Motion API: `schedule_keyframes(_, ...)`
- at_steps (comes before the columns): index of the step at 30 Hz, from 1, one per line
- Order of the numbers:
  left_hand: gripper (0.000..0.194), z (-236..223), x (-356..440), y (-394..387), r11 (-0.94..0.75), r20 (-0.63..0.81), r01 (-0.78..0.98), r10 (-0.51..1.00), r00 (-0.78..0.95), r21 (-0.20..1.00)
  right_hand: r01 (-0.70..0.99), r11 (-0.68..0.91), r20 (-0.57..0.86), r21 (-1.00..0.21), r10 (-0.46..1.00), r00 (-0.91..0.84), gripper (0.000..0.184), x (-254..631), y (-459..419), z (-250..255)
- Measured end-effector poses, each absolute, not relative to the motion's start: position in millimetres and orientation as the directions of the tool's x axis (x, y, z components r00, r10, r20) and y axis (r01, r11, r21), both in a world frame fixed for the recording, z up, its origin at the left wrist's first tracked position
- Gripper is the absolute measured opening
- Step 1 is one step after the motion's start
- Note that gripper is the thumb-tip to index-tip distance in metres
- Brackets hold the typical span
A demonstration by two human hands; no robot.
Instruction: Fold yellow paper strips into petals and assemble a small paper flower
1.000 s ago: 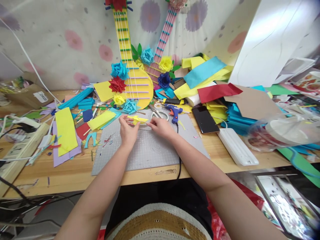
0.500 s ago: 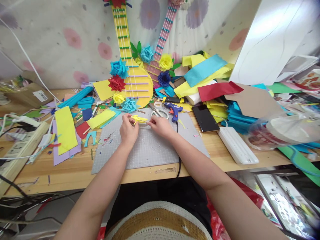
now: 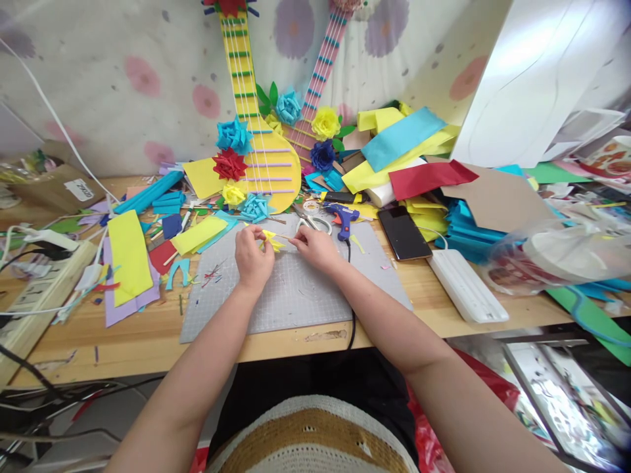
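Above the grey cutting mat (image 3: 300, 295), my left hand (image 3: 255, 256) is closed on a yellow paper flower (image 3: 272, 242) with pointed petals. My right hand (image 3: 315, 246) pinches a thin wooden stick (image 3: 284, 236) whose other end reaches the yellow petals. Whether the stick touches the paper cannot be made out. Just beyond my right hand lie white-handled scissors (image 3: 315, 223), partly covered by its fingers. A blue glue gun (image 3: 344, 220) rests right of the scissors, its black cord running down over the mat.
Paper guitars, one yellow (image 3: 276, 171) and one pink (image 3: 320, 79), lean at the back with paper flowers. A phone (image 3: 404, 234) and a white power strip (image 3: 467, 286) lie at right. Yellow paper (image 3: 131, 256) and scraps cover the left.
The yellow paper flower has turned in my left hand, so its pointed petals now face more toward me. My right hand has barely moved, and the stick shows more clearly.
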State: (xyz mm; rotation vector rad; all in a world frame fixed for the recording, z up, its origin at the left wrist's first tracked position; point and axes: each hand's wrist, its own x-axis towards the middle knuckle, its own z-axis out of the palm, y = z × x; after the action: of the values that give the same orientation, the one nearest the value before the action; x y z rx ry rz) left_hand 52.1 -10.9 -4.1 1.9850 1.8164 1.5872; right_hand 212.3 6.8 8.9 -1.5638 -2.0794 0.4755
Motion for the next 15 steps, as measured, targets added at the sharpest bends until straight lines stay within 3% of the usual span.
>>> schedule_keyframes(3,0.021,-3,52,-11,-0.390,0.664,0.728,0.739,-0.119,0.564,0.784,0.285,0.184,-0.552,0.958,-0.220,0.019,212,6,10)
schedule_keyframes(10,0.019,-9,52,-6,-0.339,0.589,0.579,0.743,-0.318,0.741,0.748,0.315,0.180,-0.584,0.949,-0.259,0.020,209,4,11)
schedule_keyframes(15,0.021,-17,50,-2,-0.344,0.559,0.520,0.756,-0.340,0.782,0.743,0.312,0.162,-0.592,0.949,-0.269,0.020,207,4,10)
